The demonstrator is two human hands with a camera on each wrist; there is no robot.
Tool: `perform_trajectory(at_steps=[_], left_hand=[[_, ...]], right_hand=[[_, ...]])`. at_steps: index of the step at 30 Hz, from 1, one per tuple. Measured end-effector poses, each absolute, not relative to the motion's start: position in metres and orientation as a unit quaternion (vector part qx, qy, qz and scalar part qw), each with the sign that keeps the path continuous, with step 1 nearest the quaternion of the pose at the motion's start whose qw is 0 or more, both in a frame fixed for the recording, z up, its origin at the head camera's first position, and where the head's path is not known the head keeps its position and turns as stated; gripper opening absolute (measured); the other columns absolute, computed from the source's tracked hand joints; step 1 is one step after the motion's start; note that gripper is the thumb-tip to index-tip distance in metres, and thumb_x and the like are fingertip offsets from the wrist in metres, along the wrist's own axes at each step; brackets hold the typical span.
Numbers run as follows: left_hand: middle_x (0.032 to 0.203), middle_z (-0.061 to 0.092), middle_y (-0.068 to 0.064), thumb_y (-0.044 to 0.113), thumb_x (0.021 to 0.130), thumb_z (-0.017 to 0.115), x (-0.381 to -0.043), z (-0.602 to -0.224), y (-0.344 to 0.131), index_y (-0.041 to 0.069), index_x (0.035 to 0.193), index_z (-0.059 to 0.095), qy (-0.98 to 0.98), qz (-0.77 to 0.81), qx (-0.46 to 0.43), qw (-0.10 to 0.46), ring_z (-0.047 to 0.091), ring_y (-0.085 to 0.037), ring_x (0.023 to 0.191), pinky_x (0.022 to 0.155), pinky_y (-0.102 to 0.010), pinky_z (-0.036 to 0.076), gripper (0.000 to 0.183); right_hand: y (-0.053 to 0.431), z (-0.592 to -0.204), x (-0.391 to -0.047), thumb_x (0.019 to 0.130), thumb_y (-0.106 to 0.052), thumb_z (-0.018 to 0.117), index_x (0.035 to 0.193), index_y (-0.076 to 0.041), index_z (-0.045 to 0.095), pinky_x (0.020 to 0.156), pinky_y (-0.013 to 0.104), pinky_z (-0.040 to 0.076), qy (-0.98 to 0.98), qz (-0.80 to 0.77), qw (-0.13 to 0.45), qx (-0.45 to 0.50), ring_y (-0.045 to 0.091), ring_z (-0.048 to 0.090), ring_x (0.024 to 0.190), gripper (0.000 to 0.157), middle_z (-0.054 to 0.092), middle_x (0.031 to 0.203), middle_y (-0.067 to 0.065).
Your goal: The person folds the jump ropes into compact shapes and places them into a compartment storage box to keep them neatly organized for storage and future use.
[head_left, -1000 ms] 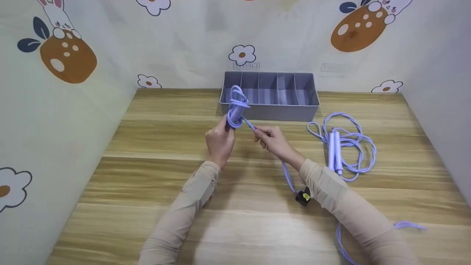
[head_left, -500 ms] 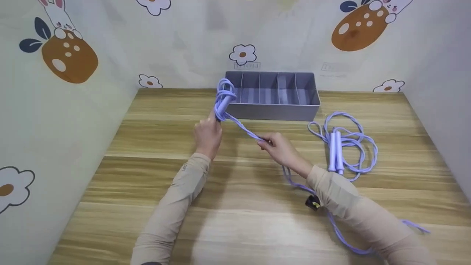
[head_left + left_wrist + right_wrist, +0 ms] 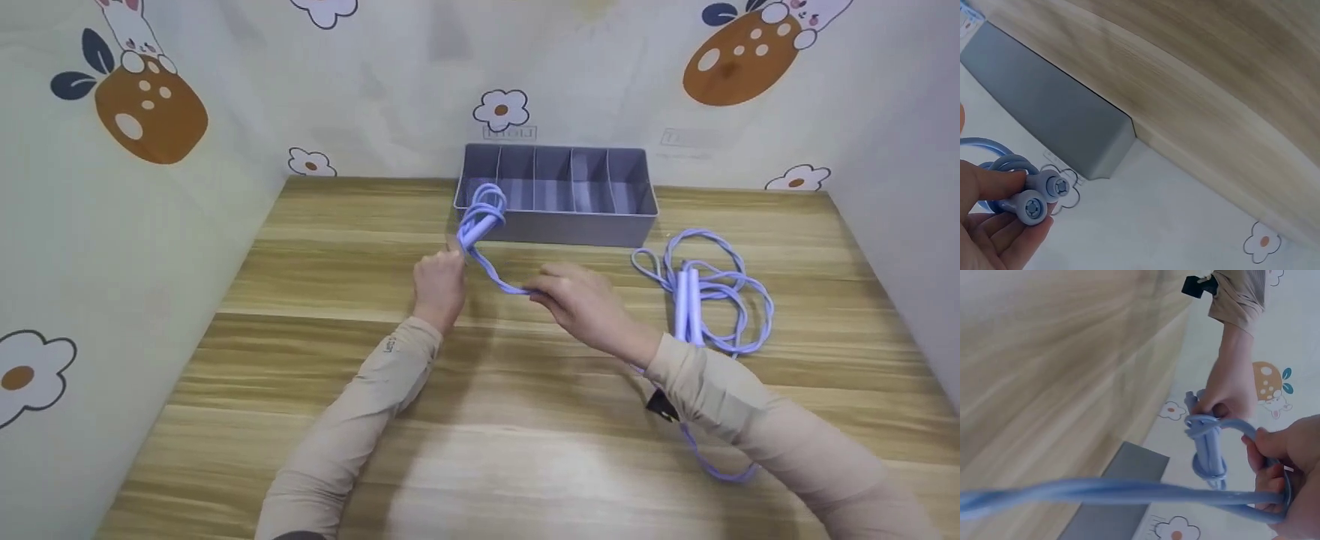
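Note:
My left hand grips the two light-blue handles of a jump rope, its cord wound round them in loops. The left wrist view shows the two handle ends side by side between thumb and fingers. My right hand pinches the doubled, twisted cord a short way to the right of the bundle. From the wound bundle the cord bends to the right fingers, and a long doubled stretch runs on past them. In the head view the rest of that cord trails under the right forearm.
A grey box with several compartments stands against the patterned back wall, just behind the bundle. A second jump rope lies loosely coiled on the wooden table to the right.
The wound bundle first moved left, then back right and slightly down. My right hand drew the cord away from it, and the trailing cord slid along the table.

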State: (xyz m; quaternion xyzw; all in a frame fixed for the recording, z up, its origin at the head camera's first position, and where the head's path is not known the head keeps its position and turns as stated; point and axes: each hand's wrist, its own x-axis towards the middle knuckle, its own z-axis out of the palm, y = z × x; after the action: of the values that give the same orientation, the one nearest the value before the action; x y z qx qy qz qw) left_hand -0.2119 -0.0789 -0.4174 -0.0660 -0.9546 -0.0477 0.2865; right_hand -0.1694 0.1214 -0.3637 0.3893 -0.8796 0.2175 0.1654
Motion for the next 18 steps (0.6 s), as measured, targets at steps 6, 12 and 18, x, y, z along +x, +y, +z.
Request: perform_trajectory(at_steps=[6, 12, 18], left_hand=[[0.070, 0.066, -0.014, -0.001, 0.080, 0.059, -0.206, -0.422, -0.070, -0.009, 0.100, 0.059, -0.943, 0.020, -0.106, 0.316, 0.057, -0.019, 0.048, 0.039, -0.028, 0.046, 0.021], [0.064, 0.061, -0.007, 0.000, 0.079, 0.060, -0.201, -0.425, -0.065, -0.003, 0.091, 0.063, -0.921, 0.085, -0.154, 0.347, 0.054, -0.013, 0.046, 0.037, -0.022, 0.042, 0.013], [0.068, 0.063, -0.005, 0.001, 0.077, 0.061, -0.193, -0.425, -0.062, 0.000, 0.093, 0.065, -0.896, 0.138, -0.236, 0.349, 0.055, -0.011, 0.050, 0.040, -0.019, 0.043, 0.017]], right_hand=[[0.122, -0.350, -0.180, 0.081, -0.010, 0.065, 0.086, -0.007, 0.070, 0.052, 0.030, 0.046, -0.855, 0.187, 0.194, 0.442, 0.017, 0.054, 0.065, 0.007, 0.057, 0.074, 0.002], [0.122, -0.337, -0.191, 0.081, -0.010, 0.066, 0.084, -0.007, 0.069, 0.054, 0.030, 0.047, -0.838, 0.178, 0.200, 0.476, 0.017, 0.053, 0.067, 0.006, 0.057, 0.074, 0.002], [0.123, -0.326, -0.201, 0.080, -0.010, 0.067, 0.085, -0.009, 0.070, 0.053, 0.030, 0.045, -0.837, 0.179, 0.194, 0.479, 0.017, 0.051, 0.064, 0.006, 0.054, 0.072, 0.002]])
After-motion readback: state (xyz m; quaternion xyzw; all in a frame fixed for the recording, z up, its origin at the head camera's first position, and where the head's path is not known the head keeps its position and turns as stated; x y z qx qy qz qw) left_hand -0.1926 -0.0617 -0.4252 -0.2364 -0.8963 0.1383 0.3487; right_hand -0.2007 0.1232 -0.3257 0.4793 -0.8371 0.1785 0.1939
